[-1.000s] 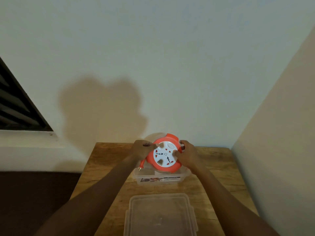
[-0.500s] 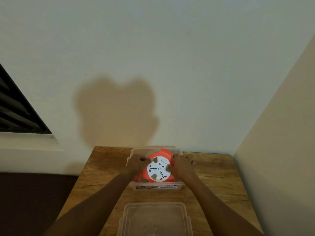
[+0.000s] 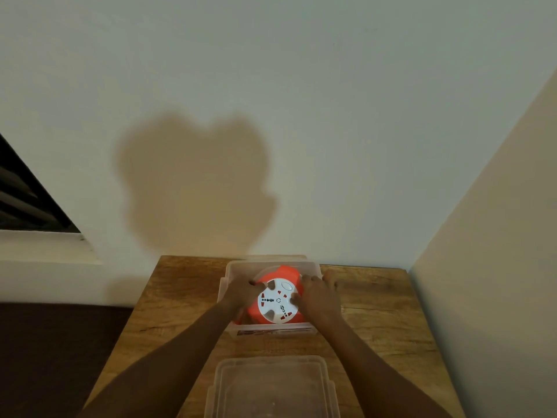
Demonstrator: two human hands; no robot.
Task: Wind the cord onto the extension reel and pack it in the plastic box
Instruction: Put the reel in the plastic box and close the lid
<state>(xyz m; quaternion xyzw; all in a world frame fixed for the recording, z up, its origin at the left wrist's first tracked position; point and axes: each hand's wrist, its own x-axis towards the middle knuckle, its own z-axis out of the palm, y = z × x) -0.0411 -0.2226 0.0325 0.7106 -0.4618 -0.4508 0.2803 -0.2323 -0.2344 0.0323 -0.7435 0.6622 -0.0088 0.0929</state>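
Hands lowering an orange reel into a clear box on a wooden table.

Table (image 3: 376,312) stands pushed into the wall corner; nearest me lies the clear lid (image 3: 271,387), flat, and beyond it the plastic box (image 3: 272,330). Inside sits the extension reel (image 3: 275,300), white socket face up and slightly tilted. Left hand (image 3: 242,292) and right hand (image 3: 318,294) grip its opposite edges, fingers curled against the orange rim.
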